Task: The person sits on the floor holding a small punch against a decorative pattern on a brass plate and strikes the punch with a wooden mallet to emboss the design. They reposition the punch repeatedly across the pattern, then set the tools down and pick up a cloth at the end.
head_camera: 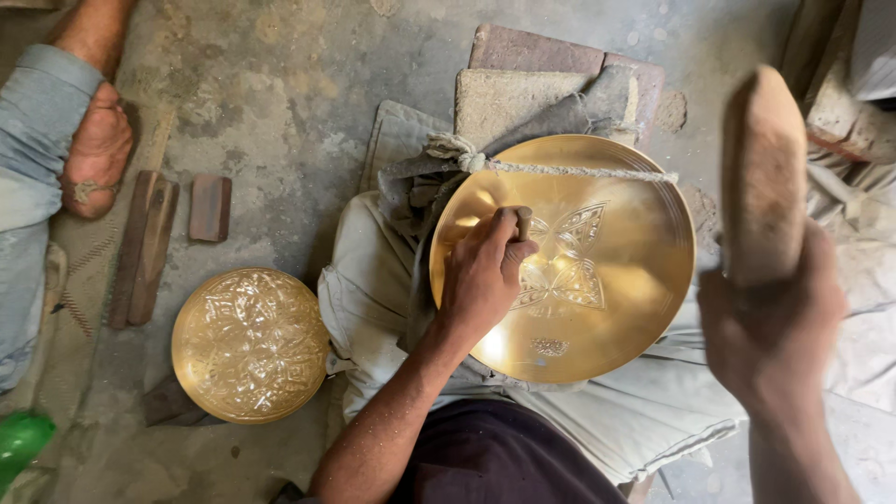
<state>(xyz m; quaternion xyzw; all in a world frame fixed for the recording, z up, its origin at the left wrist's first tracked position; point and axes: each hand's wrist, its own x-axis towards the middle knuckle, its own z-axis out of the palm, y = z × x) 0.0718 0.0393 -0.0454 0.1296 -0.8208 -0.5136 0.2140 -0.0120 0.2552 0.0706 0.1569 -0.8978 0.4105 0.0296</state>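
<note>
Brass plate (597,280) on the lap, centre, butterfly motif part-chased; rim bare. Left hand (481,275) grips punch (523,222) on it; right hand (770,327) clasps raised wooden mallet (763,177)

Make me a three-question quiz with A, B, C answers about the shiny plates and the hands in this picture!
1. Where does the fully patterned brass plate lie?
A. on the floor
B. on the person's lap
C. on a shelf

2. How many brass plates are there?
A. one
B. two
C. four

3. What is the right hand doing?
A. resting flat on the floor
B. holding up a wooden mallet
C. hanging empty

Answers:
1 A: it lies on the concrete floor, beside the person's knee.
2 B: the patterned one and the smooth brass plate with a butterfly design, which rests on the lap.
3 B: its fingers wrap the mallet's handle, raised above the plate, while the left hand presses a small tool on the butterfly plate.
</note>
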